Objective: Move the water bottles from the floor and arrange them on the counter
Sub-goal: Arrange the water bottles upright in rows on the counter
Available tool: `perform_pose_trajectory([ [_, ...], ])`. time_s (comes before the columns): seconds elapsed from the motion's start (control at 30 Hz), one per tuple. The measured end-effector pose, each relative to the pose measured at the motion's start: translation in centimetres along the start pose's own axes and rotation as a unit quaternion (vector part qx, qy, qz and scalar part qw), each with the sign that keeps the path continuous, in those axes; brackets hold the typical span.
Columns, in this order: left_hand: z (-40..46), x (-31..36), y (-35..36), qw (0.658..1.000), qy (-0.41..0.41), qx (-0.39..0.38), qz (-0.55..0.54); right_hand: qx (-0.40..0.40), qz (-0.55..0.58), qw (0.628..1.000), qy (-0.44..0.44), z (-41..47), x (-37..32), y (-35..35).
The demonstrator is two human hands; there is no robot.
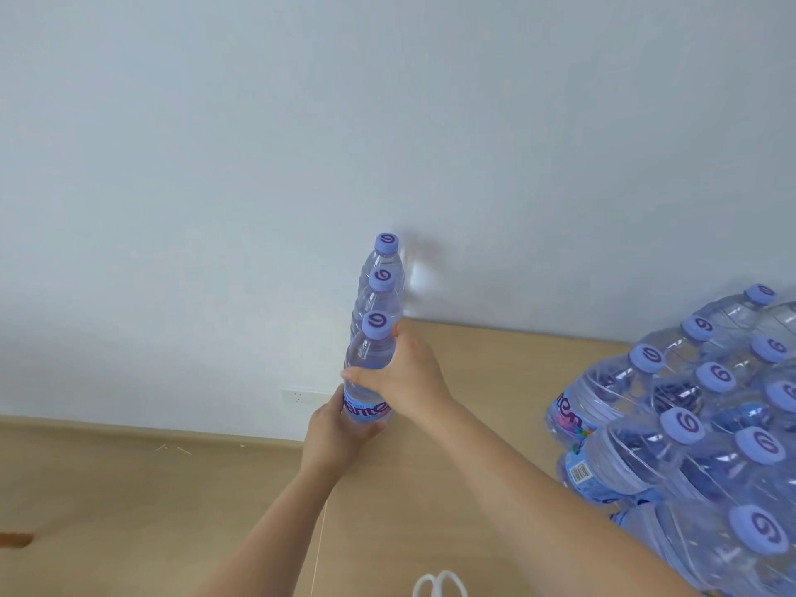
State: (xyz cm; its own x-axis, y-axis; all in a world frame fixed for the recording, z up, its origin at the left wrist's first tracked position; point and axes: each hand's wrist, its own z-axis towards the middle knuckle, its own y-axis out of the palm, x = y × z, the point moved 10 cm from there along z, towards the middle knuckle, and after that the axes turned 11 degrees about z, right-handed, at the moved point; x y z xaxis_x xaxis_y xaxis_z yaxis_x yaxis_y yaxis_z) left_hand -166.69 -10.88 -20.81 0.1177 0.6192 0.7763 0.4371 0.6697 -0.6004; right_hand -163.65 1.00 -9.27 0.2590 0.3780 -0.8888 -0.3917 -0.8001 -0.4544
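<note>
On counter (495,381), hands gripping water bottle (369,372)

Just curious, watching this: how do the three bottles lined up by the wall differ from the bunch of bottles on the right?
The row stands in a single file at the counter's left edge; the pack sits clustered several across and looks wrapped in clear film. Both hands, left hand and right hand, have a grip on the row's nearest bottle; nothing touches the pack. Both have matching purple caps and clear bodies.

Clear bottles (369,368) — lilac caps (377,325) with purple swirls — tan counter (495,381), white scissors (439,586).
</note>
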Motion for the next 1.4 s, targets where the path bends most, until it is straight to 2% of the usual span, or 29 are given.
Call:
perform_pose_trajectory([
  [0.37,0.6,-0.2,0.3,0.999,-0.032,-0.015,0.026,-0.005,0.031,0.999,0.017,0.1,0.8,0.5],
  [0.57,-3.1,-2.8,1.5,0.993,-0.089,-0.026,0.070,0.023,0.025,0.999,0.038,-1.7,2.5,-0.5],
  [0.7,-6.7,-2.4,2.7,0.993,-0.052,-0.039,0.103,0.069,-0.016,0.994,0.083,-5.0,6.2,-2.9],
  [0.8,-8.3,-0.9,3.1,0.990,-0.015,-0.037,0.134,0.114,0.005,0.986,0.123,-8.9,9.0,-5.6],
  [0.9,-10.4,2.6,5.2,0.982,0.065,-0.064,0.165,0.151,0.018,0.976,0.155,-14.3,12.0,-8.4],
  [0.97,-13.2,5.4,8.6,0.965,0.140,-0.117,0.186,0.180,0.017,0.967,0.180,-19.1,14.3,-10.6],
  [1.1,-22.0,9.6,16.0,0.910,0.273,-0.215,0.226,0.260,0.025,0.933,0.248,-31.7,18.9,-15.3],
  [1.23,-31.6,11.2,21.6,0.863,0.330,-0.295,0.244,0.342,0.039,0.875,0.340,-47.0,22.8,-18.0],
  [1.4,-43.6,12.7,28.3,0.767,0.432,-0.376,0.288,0.423,0.067,0.795,0.431,-63.4,26.3,-18.8],
])
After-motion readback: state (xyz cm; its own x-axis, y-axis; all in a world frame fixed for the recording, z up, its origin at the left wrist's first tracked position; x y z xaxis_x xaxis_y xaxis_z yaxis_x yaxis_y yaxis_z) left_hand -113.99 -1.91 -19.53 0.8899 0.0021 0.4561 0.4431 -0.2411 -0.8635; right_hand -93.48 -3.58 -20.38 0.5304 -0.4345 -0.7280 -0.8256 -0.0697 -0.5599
